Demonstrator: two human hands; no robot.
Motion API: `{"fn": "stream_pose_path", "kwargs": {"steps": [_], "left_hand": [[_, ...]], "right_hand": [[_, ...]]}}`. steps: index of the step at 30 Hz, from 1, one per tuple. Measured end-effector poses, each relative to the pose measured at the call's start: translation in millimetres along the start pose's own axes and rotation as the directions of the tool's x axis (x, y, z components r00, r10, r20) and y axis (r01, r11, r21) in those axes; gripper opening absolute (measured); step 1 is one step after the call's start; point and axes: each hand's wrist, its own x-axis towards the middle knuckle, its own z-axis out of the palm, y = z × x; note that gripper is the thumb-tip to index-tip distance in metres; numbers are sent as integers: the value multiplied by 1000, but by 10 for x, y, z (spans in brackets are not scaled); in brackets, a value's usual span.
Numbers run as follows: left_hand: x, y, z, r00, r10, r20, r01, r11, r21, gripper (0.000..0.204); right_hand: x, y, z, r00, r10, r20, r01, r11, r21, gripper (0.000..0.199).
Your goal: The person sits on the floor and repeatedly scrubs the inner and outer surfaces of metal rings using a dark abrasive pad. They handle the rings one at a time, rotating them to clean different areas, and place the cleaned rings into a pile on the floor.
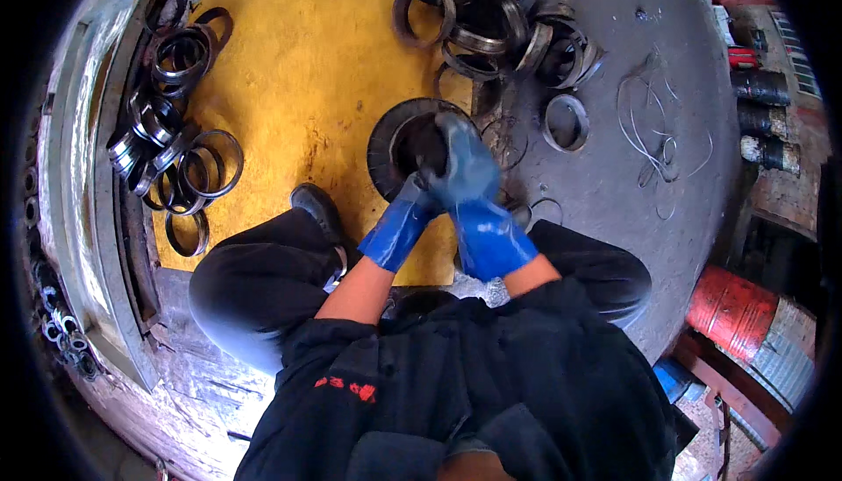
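Directly in front of me, on the yellow sheet, lies a round black part with a broad ribbed rim and a dark hollow middle. My left hand, in a blue glove, is at its near edge. Its fingers are bent closed, and what they grip is hidden. Across the right side of the black part reaches my right hand, in a blue glove with a greyish, worn hand area. Motion smears its fingers, so their grip does not show. The two hands touch or nearly touch at the wrists.
Beyond the black part rises a heap of dark metal rings. A single ring and loose wire lie on the grey floor at right. More rings are piled at left beside a metal frame. A red drum stands far right.
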Motion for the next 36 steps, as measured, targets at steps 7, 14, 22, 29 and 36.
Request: {"fn": "stream_pose_path", "kwargs": {"steps": [7, 14, 22, 29, 36], "left_hand": [[-54, 64, 389, 989, -35, -145, 116, 792, 599, 33], [-6, 146, 313, 998, -66, -21, 62, 713, 698, 30], [251, -171, 132, 983, 168, 71, -177, 973, 148, 30], [-112, 84, 412, 988, 73, -137, 35, 753, 657, 34], [-382, 347, 866, 993, 71, -97, 49, 494, 868, 37]], "right_hand": [[1537, 921, 410, 753, 34, 657, -184, 970, 160, 43], [1272, 883, 599, 930, 115, 348, -200, 956, 217, 46], [-311, 174, 25, 971, -172, -166, 167, 985, -44, 54], [1021, 260, 181, 897, 198, 395, -207, 978, -21, 52], [1621, 1002, 513, 726, 88, 682, -287, 940, 185, 47]]}}
